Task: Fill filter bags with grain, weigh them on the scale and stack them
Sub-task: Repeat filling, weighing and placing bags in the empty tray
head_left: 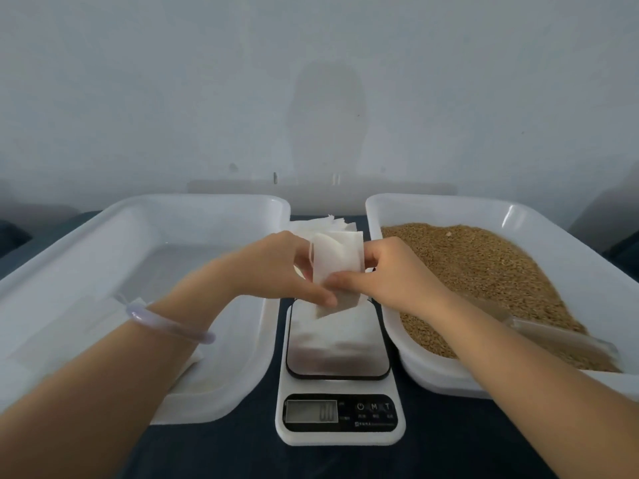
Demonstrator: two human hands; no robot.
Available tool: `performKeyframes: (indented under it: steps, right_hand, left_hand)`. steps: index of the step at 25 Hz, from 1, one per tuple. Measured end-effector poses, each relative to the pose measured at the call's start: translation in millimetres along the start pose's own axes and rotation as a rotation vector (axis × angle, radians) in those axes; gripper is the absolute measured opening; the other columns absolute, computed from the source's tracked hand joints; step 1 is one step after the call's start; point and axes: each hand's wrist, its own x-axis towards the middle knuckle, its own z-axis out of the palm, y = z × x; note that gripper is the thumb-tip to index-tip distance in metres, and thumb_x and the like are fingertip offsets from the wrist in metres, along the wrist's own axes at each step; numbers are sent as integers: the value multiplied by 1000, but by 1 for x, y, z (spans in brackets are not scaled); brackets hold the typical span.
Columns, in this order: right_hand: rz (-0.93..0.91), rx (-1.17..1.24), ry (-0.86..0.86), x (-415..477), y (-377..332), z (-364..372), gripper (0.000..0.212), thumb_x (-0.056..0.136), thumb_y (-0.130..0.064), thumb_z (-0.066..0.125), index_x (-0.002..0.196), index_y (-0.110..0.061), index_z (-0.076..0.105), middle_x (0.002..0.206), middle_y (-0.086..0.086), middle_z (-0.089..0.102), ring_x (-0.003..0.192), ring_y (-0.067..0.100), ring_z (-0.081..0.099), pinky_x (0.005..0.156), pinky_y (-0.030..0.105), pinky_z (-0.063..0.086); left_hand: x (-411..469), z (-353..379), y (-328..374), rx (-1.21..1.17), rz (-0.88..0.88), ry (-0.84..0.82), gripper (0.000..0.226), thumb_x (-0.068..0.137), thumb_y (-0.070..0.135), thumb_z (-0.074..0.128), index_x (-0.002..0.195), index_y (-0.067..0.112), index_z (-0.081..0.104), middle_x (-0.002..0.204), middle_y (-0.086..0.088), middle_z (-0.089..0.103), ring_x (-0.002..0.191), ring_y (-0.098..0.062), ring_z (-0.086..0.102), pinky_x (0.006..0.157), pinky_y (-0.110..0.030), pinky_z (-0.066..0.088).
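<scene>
Forearms (114,385) angle inward, left hand (276,267) and right hand (390,271) pinching one filter bag (337,261).

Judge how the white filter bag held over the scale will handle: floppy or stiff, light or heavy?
Probably floppy: the filter bag looks like thin fabric, creased between the left hand and right hand. Likely very light: it appears flat and empty, with no bulge.

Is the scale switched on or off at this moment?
On: the display of the scale shows dark digits, apparently zero.
</scene>
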Motion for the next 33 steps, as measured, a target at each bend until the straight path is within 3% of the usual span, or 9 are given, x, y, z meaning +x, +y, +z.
performKeyframes:
  steps: [3,6,9,14,20,27,29,31,33]
  right_hand:
    - [20,-106,-56,3,8,4,39,75,-43,73,64,-8,61,60,0,58,54,17,51,56,33,39]
    - [-11,-292,-117,1,9,4,48,79,-49,67,52,-19,41,47,-8,37,45,6,33,51,21,22]
    - [-53,-478,-219,0,6,6,50,76,-45,69,50,-20,35,43,-7,35,53,10,34,60,22,24]
    - [-21,-688,-320,6,3,10,39,79,-43,64,51,-23,45,52,-9,43,65,11,45,86,30,22]
    - [50,-827,-375,17,0,17,25,77,-40,67,63,-24,53,59,-10,47,69,10,45,100,37,19]
    - [-6,-723,-300,10,4,16,20,75,-44,67,74,-26,59,69,-10,55,82,13,53,99,33,20]
    - [77,-548,-273,9,6,9,40,68,-44,72,100,-25,56,93,-8,59,95,14,50,88,29,28]
    - [162,-266,-241,8,8,2,56,63,-38,77,111,-27,51,107,-10,58,102,13,52,83,30,40]
    - [183,-112,-238,6,10,-2,59,62,-32,80,113,-27,52,109,-11,58,100,8,56,78,27,43]
  left_hand:
    - [4,12,-8,99,-84,46,7,71,27,78,71,23,72,72,-1,69,69,-18,61,69,-31,49]
    - [8,16,-10,206,-69,10,30,74,25,75,51,31,57,51,10,53,51,-5,46,52,-18,36]
    - [9,20,-10,315,-48,-2,38,76,22,71,49,27,45,48,10,45,51,-7,42,47,-15,30]
    - [16,26,-3,437,-73,-57,38,73,35,76,50,28,46,54,9,47,69,-15,49,62,-21,32]
    - [29,38,5,630,-141,-108,32,75,36,72,58,25,46,61,9,45,57,-3,36,84,-28,20]
    - [20,39,8,607,-98,-101,25,81,38,59,65,22,46,67,9,48,69,-13,44,103,-37,22]
    - [15,34,7,469,-76,-78,18,78,32,63,86,22,50,77,12,51,83,-16,50,102,-37,24]
    - [11,26,6,221,-99,-39,43,74,24,69,113,21,50,98,11,56,100,-15,54,97,-31,36]
    - [7,22,7,75,-88,-14,55,73,21,72,122,21,49,113,8,57,107,-13,55,94,-33,45]
